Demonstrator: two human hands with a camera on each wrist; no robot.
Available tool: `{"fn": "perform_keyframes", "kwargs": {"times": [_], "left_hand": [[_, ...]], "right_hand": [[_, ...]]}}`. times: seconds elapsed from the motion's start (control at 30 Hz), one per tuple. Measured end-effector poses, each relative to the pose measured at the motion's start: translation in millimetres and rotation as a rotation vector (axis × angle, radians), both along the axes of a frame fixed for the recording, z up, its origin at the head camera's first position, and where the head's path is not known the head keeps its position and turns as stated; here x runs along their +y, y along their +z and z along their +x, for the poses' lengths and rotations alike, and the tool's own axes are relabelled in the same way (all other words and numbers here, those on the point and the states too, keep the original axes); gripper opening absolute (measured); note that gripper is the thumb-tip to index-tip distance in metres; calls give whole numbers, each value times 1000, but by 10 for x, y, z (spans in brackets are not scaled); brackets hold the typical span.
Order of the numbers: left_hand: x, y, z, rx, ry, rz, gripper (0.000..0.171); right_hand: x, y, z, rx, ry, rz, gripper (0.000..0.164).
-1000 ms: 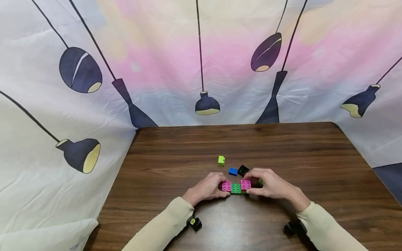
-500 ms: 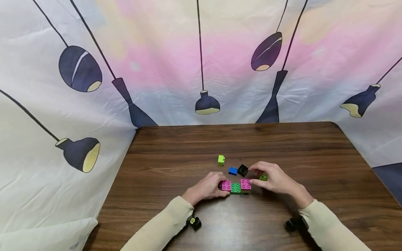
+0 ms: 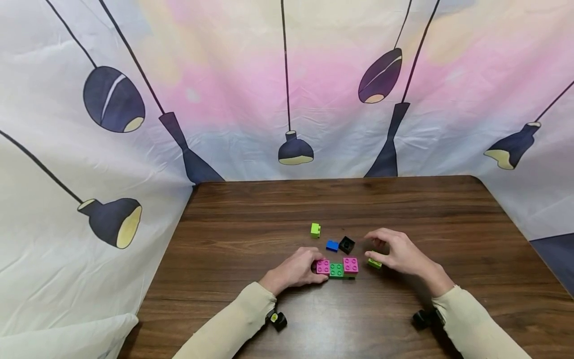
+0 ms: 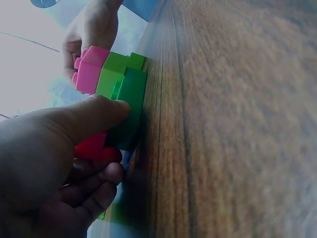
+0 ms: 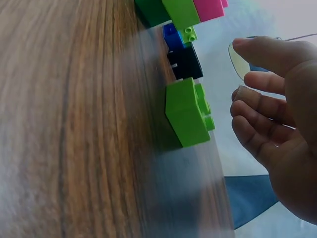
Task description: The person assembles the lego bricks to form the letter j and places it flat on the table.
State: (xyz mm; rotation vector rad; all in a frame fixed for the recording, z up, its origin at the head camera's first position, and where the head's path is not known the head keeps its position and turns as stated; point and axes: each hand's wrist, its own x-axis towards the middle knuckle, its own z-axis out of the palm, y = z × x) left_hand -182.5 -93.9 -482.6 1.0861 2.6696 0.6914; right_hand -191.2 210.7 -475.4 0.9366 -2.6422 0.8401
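My left hand [image 3: 293,270] grips the left end of a row of joined toy building bricks, thumb in front and fingers behind. The row has a pink brick [image 3: 323,267] at its left end, a green brick [image 3: 336,270] in the middle and a raised pink brick [image 3: 351,265] on the right. In the left wrist view, a light green brick [image 4: 112,74] sits under the raised pink one. My right hand [image 3: 399,252] hovers with thumb and fingers apart, holding nothing. Close by its thumb lies a loose lime green brick [image 3: 374,263], also prominent in the right wrist view.
Behind the row, a blue brick [image 3: 332,246] and a black brick [image 3: 347,245] lie side by side. Farther back is another lime brick [image 3: 316,230], tipped on its side. A printed cloth [image 3: 251,89] hangs beyond the wooden table's [image 3: 269,209] far edge.
My right hand has let go of the raised pink brick and moved right, to over the loose lime brick. The left hand keeps its grip on the row.
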Motion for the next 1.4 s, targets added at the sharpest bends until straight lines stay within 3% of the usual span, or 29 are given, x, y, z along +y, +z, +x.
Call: {"fn": "perform_keyframes", "kwargs": {"times": [0.37, 0.67, 1.0, 1.4], "left_hand": [[7, -20, -1, -11, 1, 7, 36], [11, -37, 6, -19, -2, 1, 37], [16, -33, 5, -23, -6, 19, 35], [-1, 0, -9, -10, 3, 2, 38]], "right_hand": [[96, -54, -43, 10, -91, 23, 36], [164, -111, -12, -51, -151, 60, 39], [225, -191, 52, -141, -126, 34, 34], [208, -228, 74, -166, -103, 17, 37]]}}
